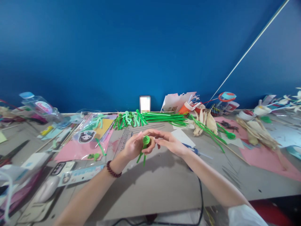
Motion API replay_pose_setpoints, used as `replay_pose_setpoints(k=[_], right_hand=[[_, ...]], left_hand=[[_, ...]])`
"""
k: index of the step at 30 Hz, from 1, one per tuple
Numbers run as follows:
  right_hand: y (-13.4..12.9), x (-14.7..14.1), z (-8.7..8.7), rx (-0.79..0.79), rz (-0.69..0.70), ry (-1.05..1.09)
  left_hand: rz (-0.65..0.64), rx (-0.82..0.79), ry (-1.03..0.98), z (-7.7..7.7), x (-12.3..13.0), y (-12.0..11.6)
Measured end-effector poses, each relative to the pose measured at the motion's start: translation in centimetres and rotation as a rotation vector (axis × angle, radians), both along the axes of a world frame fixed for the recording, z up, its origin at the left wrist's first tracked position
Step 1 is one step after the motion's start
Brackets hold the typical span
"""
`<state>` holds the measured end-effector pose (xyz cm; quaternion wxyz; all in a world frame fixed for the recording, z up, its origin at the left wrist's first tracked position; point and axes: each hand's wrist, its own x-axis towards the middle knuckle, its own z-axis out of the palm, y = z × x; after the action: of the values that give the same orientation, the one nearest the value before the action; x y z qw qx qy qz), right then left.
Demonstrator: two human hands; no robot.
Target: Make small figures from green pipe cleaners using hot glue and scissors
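My left hand (137,146), a dark beaded bracelet on its wrist, is closed around a green pipe cleaner piece (146,140). That piece has a coiled round top, and two green ends hang below my fingers. Thumb and fingers of my right hand (169,142) come together in a pinch against the left fingertips, just right of the coil; whatever they grip is hidden. Behind my hands lie a bundle of long green pipe cleaners (164,118) and several bent light and dark green pieces (130,119). To the right lies another coiled green piece (230,135) on a stem.
A clear ruler (122,139) and white paper (183,138) lie beside my hands. Left are a plastic bag (88,138), pink paper, a phone (58,168), and a bottle (39,105). Right stand cups (185,108) near dried husks (205,122). A black cable (201,194) crosses the front edge.
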<state>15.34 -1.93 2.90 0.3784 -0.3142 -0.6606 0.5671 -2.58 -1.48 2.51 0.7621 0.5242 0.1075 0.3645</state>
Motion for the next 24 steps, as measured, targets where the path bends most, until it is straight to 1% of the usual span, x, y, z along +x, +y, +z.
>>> replay_pose_setpoints(k=[3, 7, 9, 13, 15, 18, 21, 24], right_hand=[[-0.1, -0.1, 0.0, -0.015, -0.021, 0.007], [-0.1, -0.5, -0.5, -0.014, -0.185, 0.003], [-0.1, -0.7, -0.8, -0.043, -0.225, 0.03], [0.0, -0.7, -1.0, -0.147, -0.209, 0.13], [0.2, -0.5, -1.0, -0.196, -0.199, 0.163], [0.7, 0.1, -0.8, -0.252, -0.242, 0.188], [1.4, 1.0, -0.5, -0.274, -0.282, 0.204], [2.4, 2.2, -0.4, -0.253, -0.331, 0.221]], left_hand=[[-0.009, 0.051, 0.045, 0.0, 0.0, 0.0], [0.009, 0.101, 0.146, 0.0, 0.2, -0.2], [0.029, 0.135, 0.173, 0.1, 0.4, -0.4], [0.047, 0.184, 0.19, 0.2, 0.7, -0.8], [0.06, 0.172, 0.177, 0.3, 0.7, -0.8], [0.09, 0.139, 0.155, 0.3, 0.6, -0.7], [0.129, 0.127, 0.153, 0.3, 0.3, -0.4], [0.135, 0.133, 0.153, 0.3, 0.1, -0.3]])
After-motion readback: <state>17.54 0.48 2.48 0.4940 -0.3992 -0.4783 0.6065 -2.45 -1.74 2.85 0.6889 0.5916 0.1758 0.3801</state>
